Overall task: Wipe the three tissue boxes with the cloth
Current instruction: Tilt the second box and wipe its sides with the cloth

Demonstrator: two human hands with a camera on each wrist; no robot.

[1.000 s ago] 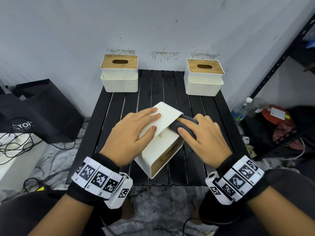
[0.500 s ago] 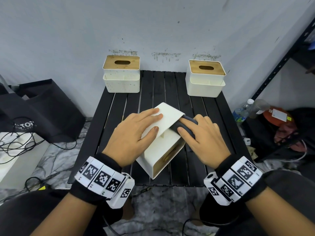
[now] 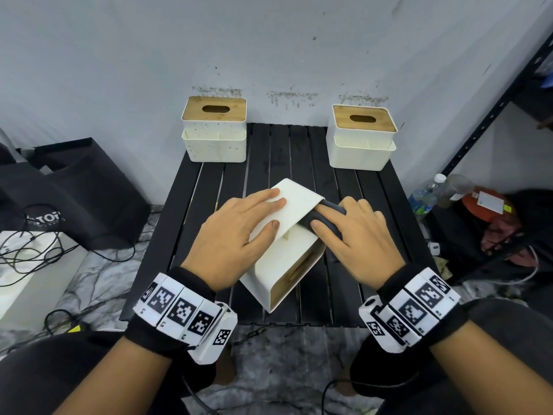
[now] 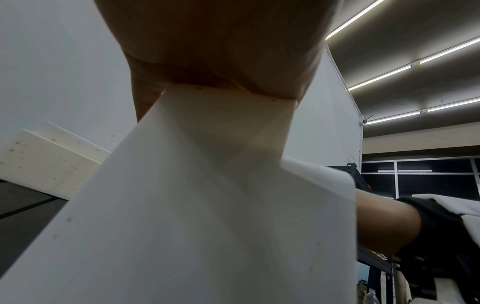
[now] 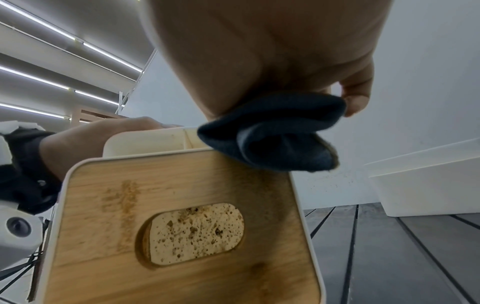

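A white tissue box (image 3: pixel 287 259) lies tipped on its side at the middle of the black slatted table (image 3: pixel 278 151). Its wooden lid (image 5: pixel 182 226) faces front right, with a speckled slot. My left hand (image 3: pixel 239 232) rests flat on the box's upturned white face (image 4: pixel 207 205), fingers straight. My right hand (image 3: pixel 359 235) grips a bunched dark cloth (image 3: pixel 317 217) against the box's upper right edge. In the right wrist view the cloth (image 5: pixel 275 133) sits at the lid's top corner. Two more boxes stand upright at the back: a speckled one on the left (image 3: pixel 214 136) and one on the right (image 3: pixel 360 139).
A black bag (image 3: pixel 74 190) and loose cables (image 3: pixel 30 250) lie on the floor to the left. On the right are a water bottle (image 3: pixel 425 196), clutter and a black rack post (image 3: pixel 493 109). The wall is close behind the table.
Both hands, the cloth and the tipped box keep nearly the same places. Only the head view has shifted slightly.
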